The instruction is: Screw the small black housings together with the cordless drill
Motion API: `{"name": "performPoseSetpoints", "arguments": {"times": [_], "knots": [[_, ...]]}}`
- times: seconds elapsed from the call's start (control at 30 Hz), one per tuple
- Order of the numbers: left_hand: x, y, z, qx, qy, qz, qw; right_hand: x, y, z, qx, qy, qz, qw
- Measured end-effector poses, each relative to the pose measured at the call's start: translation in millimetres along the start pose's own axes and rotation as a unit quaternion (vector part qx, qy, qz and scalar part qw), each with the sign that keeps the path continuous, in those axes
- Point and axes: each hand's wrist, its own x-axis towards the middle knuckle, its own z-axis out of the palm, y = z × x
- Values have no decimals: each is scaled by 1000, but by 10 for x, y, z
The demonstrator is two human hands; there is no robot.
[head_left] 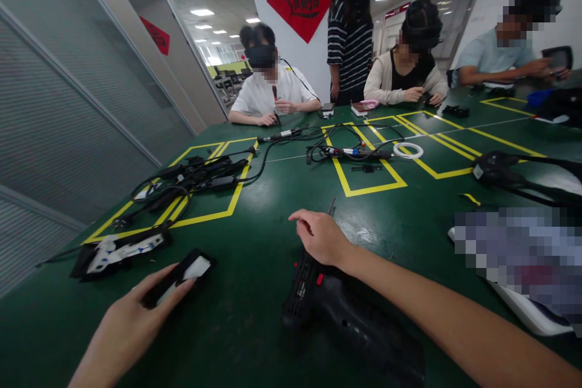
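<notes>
Left hand [130,321]: fingers flat on a small black-and-white panel [179,276] lying on the green bench [254,236], not gripping.
Right hand [321,236]: loosely curled above the black power tool [345,315], pinching a thin rod [331,206].

flat part [179,277] under left hand [131,321], power tool [345,321] to its right

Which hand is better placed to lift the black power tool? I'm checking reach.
Probably the right hand: it rests on the front end of the black power tool. The left hand lies on a small black-and-white part, apart from it.
</notes>
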Motion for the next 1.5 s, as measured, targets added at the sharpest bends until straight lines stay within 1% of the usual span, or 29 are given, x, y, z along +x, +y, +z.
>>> {"name": "performPoseSetpoints", "arguments": {"times": [0.03, 0.1, 0.13, 0.2, 0.3, 0.37, 0.47, 0.53, 0.6, 0.67, 0.77, 0.9, 1.0, 1.13, 1.27, 1.5], "knots": [[70, 94, 53, 1, 27, 28, 999, 0, 3, 0, 1, 1, -1, 1000], [203, 384, 156, -11, 38, 129, 991, -2, 6, 0, 1, 3, -3, 1000], [269, 561, 211, -25, 34, 172, 984, -5, 4, 0, 0, 5, -4, 1000], [413, 926, 335, -52, 31, 235, 970, -11, -1, 1, -2, 9, -7, 1000], [663, 1397, 557, -102, 8, 313, 944, -6, 4, -9, -9, 23, -8, 1000], [838, 1643, 713, -147, 1, 340, 929, 20, 38, -40, -18, 43, -3, 999], [1053, 1958, 930, -210, -49, 352, 911, 95, 160, -140, -39, 87, 16, 995], [1134, 2142, 1053, -235, -64, 365, 898, 155, 283, -225, -58, 114, 33, 991], [1162, 2288, 1154, -251, -62, 383, 887, 209, 416, -296, -74, 127, 45, 988], [1154, 2379, 1229, -256, -56, 395, 881, 249, 531, -337, -86, 120, 51, 988], [1120, 2418, 1287, -253, -42, 405, 878, 279, 629, -347, -96, 89, 45, 990], [1089, 2400, 1287, -250, -35, 424, 870, 293, 637, -349, -103, 37, 25, 994], [1079, 2399, 1272, -251, -39, 423, 870, 302, 619, -372, -108, 14, 16, 994], [1081, 2403, 1280, -252, -35, 423, 870, 311, 615, -393, -114, 9, 16, 993], [1090, 2398, 1309, -255, -32, 437, 862, 309, 620, -390, -119, 11, 12, 993], [1074, 2410, 1299, -245, -22, 437, 865, 300, 618, -379, -124, 34, 10, 992]]}}
